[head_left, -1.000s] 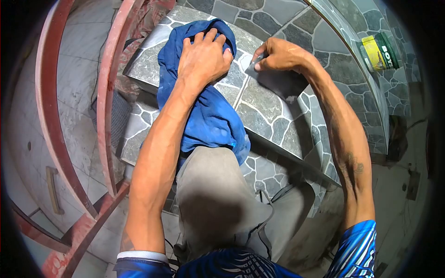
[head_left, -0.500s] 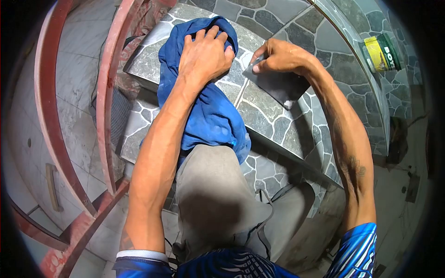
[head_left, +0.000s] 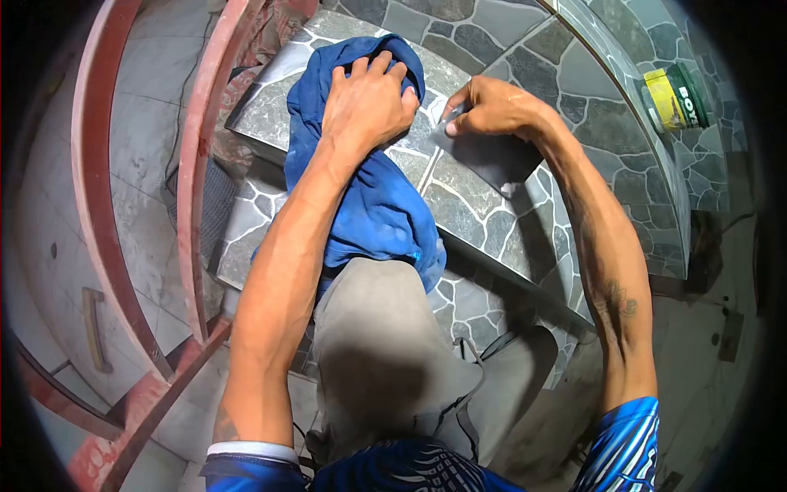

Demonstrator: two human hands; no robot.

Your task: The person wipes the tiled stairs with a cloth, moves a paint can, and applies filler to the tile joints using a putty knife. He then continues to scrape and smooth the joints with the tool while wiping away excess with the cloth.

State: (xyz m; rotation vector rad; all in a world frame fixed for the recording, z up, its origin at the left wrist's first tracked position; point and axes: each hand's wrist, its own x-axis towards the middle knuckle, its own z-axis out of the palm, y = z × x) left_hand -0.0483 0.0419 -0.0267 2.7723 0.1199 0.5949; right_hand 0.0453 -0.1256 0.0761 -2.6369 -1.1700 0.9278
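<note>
My left hand (head_left: pixel 367 107) lies on a crumpled blue cloth (head_left: pixel 369 209), fingers spread and pressing on its folds. The cloth drapes over the stone-patterned tiled step (head_left: pixel 410 164) and down to my knee. To the right, my right hand (head_left: pixel 496 108) is closed, thumb and forefinger pinching the corner of a thin dark grey sheet (head_left: pixel 492 160). This flat piece lies close over the tile, with a whitish spot at its lower corner. A pale grout line runs across the tile just left of it.
Curved red metal bars (head_left: pixel 193 164) stand at my left, joined to a red lower rail (head_left: pixel 156 402). A green and yellow tin (head_left: pixel 674 98) sits at the upper right, beyond a raised tiled edge (head_left: pixel 631 82). My knee (head_left: pixel 385 312) is bent against the step.
The view has shifted slightly. My right hand and the grey sheet have moved a little down, while my left hand stays on the cloth.
</note>
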